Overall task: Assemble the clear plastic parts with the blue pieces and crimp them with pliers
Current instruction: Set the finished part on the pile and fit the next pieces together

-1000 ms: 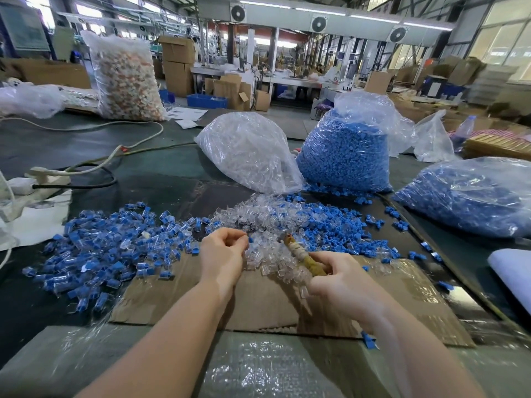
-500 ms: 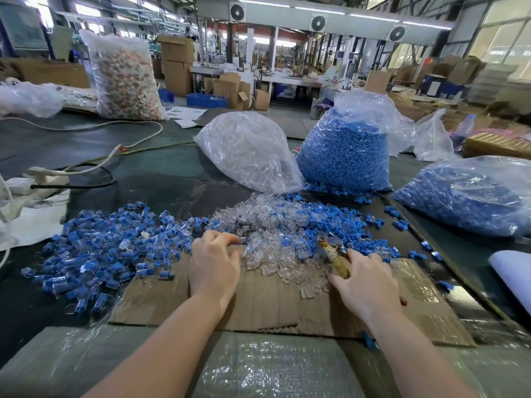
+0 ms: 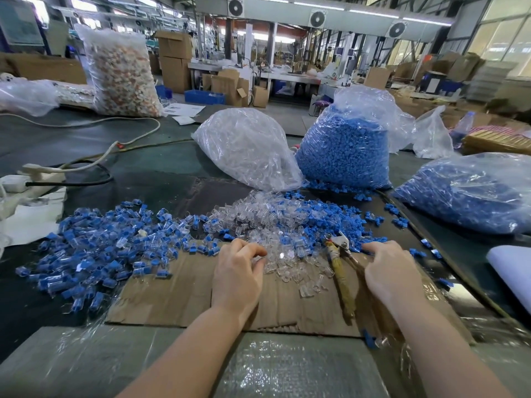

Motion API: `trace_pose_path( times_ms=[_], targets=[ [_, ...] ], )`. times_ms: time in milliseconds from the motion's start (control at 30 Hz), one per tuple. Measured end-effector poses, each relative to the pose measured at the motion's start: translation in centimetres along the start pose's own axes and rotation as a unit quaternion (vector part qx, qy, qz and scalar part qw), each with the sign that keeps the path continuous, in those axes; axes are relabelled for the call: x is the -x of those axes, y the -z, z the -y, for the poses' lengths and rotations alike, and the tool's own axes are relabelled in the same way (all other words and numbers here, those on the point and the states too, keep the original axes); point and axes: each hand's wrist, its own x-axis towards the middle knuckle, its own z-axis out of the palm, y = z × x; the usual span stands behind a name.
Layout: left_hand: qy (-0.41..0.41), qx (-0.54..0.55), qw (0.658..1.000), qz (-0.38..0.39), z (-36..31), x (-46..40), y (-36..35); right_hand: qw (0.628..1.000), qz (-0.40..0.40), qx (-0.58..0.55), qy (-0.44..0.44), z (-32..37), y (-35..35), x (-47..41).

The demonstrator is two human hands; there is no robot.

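Note:
A loose pile of clear plastic parts [image 3: 267,216] lies mid-table, with loose blue pieces [image 3: 324,222] mixed in at its right. My left hand [image 3: 238,271] sits at the pile's near edge. Its thumb and curled fingers pinch a clear part. The pliers [image 3: 342,265] lie on the cardboard sheet [image 3: 178,297] with jaws pointing away and handles spread. One handle is wrapped in yellow tape; the other runs under my right hand [image 3: 390,271]. That hand's bent fingers reach the blue pieces; whether they grip anything is hidden. A heap of assembled blue-and-clear pieces [image 3: 109,242] spreads out to the left.
Behind the piles stand a bag of clear parts [image 3: 247,147] and a bag of blue pieces [image 3: 344,150]; another blue bag [image 3: 471,191] lies at the right. A power strip and cables [image 3: 43,173] lie at the left, and white foam [image 3: 514,271] at the right edge.
My right hand lowered the pliers onto the cardboard and reached toward the blue pieces. My left hand swung left to the assembled heap, then returned right to the clear parts.

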Motion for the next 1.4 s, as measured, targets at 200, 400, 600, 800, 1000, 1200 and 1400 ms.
trace_pose_path(
  times_ms=[200, 400, 600, 800, 1000, 1200, 1400],
  targets=[
    [-0.052, -0.006, 0.998, 0.033, -0.1, 0.3, -0.1, 0.998, 0.055, 0.033, 0.028, -0.8, 0.3, -0.8],
    [-0.133, -0.008, 0.988, 0.072, -0.4, 0.6, 0.0, 0.998, 0.035, 0.022, 0.043, -1.0, 0.2, -0.9],
    [-0.262, -0.060, 0.939, 0.214, -0.6, 0.9, -0.3, 0.993, -0.062, -0.062, 0.083, 0.9, 0.0, -0.5],
    [-0.261, -0.053, 0.939, 0.217, -0.6, 0.8, -0.3, 0.973, -0.083, -0.153, 0.154, 5.4, -1.8, 2.1],
    [-0.105, 0.061, 0.985, 0.122, -0.1, 0.3, 0.1, 0.959, -0.099, -0.209, 0.164, 6.9, -4.5, 4.2],
    [-0.041, 0.128, 0.986, 0.102, -0.2, 0.4, 0.4, 0.953, -0.136, -0.219, 0.161, 6.9, -5.0, 4.5],
    [-0.035, 0.137, 0.987, 0.081, -0.2, 0.5, 0.5, 0.949, -0.127, -0.237, 0.165, 6.5, -5.1, 4.8]
  ],
)
